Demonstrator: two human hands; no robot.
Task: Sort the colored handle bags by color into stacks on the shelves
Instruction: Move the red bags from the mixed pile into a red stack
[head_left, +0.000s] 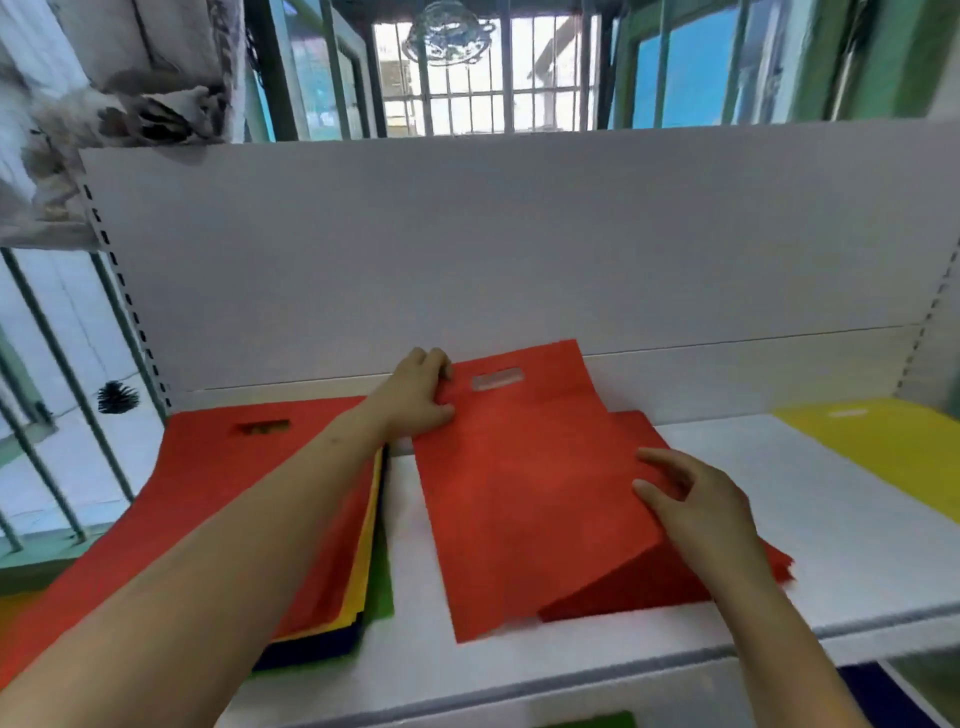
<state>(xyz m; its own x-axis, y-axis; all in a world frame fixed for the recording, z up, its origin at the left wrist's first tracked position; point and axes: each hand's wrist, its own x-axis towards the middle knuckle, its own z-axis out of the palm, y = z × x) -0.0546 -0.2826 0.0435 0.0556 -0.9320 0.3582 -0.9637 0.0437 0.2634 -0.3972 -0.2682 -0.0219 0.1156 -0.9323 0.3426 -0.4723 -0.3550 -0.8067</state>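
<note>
Laying the top red bag (524, 467) on the red stack (644, 582) mid-shelf, our left hand (423, 397) pinches its upper corner; our right hand (691, 499), fingers loose, holds nothing. We should square all 4 edges.

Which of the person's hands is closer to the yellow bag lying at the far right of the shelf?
The right hand. It hovers over the right side of the red bag, with bare shelf between it and the yellow bag. The left hand grips the red bag's upper left edge, farther away.
</note>
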